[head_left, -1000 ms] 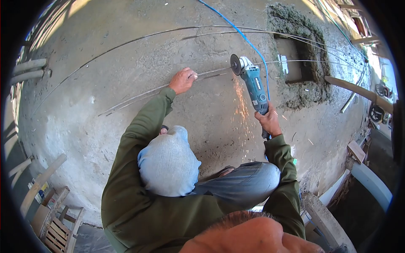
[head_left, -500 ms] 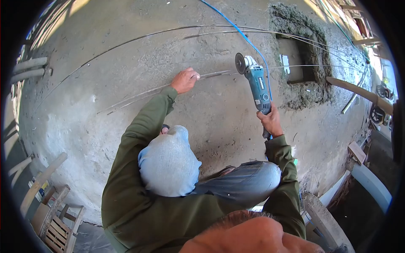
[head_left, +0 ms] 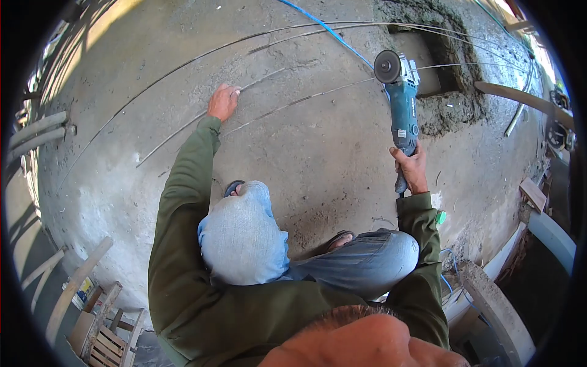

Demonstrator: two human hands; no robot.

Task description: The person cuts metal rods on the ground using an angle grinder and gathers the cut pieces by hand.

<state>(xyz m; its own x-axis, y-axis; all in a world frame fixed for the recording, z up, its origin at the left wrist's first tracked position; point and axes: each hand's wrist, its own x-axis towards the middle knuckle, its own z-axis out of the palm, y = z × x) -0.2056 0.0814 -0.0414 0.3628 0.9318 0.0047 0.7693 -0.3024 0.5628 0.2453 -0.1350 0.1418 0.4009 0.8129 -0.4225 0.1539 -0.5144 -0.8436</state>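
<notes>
My left hand (head_left: 224, 102) is closed around a short thin metal rod (head_left: 177, 133), which slants across the concrete floor and sticks out on both sides of the fist. Just right of it, a second thin rod (head_left: 287, 106) lies on the floor. In my right hand (head_left: 413, 167) is a teal angle grinder (head_left: 403, 116), gripped by its rear body. Its cutting disc (head_left: 387, 66) points away from me, above the floor and near the far end of the second rod. Whether the disc spins cannot be told.
Long thin rods (head_left: 244, 43) arc across the floor (head_left: 342, 159). A blue cable (head_left: 330, 30) runs beyond the grinder. A rough-edged square pit (head_left: 437, 82) lies at upper right, beside a wooden pole (head_left: 520, 96). Wooden pieces (head_left: 76, 287) stand at lower left.
My left hand has moved left and slightly away, carrying the short rod apart from the other one. The grinder has shifted right and farther away in my right hand.
</notes>
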